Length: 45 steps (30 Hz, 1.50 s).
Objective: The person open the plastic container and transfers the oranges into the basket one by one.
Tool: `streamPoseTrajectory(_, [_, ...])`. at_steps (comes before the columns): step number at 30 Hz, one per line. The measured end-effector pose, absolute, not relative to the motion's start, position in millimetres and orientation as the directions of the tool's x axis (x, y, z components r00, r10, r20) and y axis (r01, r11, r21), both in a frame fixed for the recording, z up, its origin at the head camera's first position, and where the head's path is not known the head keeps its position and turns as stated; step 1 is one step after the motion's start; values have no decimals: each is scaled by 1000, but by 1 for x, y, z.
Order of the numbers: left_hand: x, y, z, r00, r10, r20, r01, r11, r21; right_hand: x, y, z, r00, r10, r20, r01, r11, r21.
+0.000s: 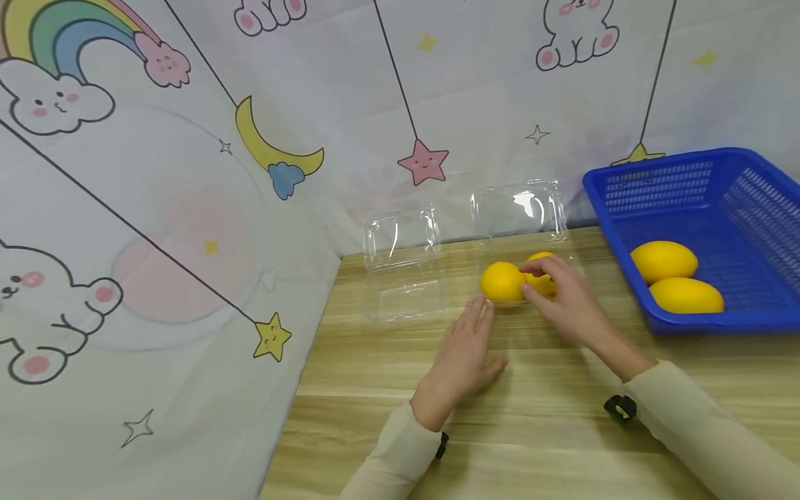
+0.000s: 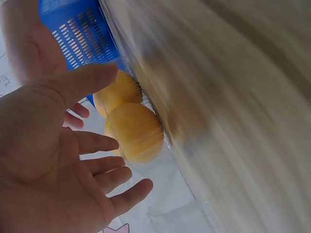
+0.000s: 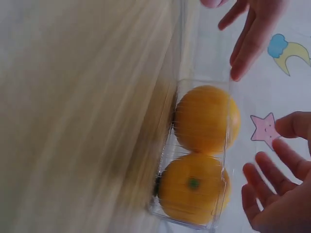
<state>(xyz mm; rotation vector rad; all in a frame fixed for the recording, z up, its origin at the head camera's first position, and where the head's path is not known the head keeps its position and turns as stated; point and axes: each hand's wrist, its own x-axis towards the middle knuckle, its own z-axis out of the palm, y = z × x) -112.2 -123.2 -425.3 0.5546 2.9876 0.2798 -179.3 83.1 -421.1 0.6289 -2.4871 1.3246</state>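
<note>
Two oranges sit side by side in a clear plastic clamshell box (image 3: 204,81), its lid (image 1: 487,208) raised behind them. In the head view, my left hand (image 1: 459,361) is at the box's near left corner, fingers extended and thumb spread, close to the left orange (image 1: 502,282). Over the right orange (image 1: 542,283) hovers my right hand (image 1: 569,305), thumb and forefinger apart and bent. The right wrist view shows a gap between its fingers (image 3: 274,177) and the fruit. A green stem spot marks the nearer orange (image 3: 194,189) there. Neither hand holds anything.
Left of the fruit stands a second clear box (image 1: 409,305), lid up, with no fruit visible in it. On the right is a blue plastic basket (image 1: 750,319) with two more yellow-orange fruits (image 1: 687,296). A printed cloth (image 1: 350,139) hangs behind the wooden table (image 1: 531,430).
</note>
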Motion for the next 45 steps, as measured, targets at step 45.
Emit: streamPoseTrajectory(45, [-121, -120, -431, -923, 385, 10, 385, 921, 59, -248, 62, -412, -854, -520, 17, -466, 751, -468])
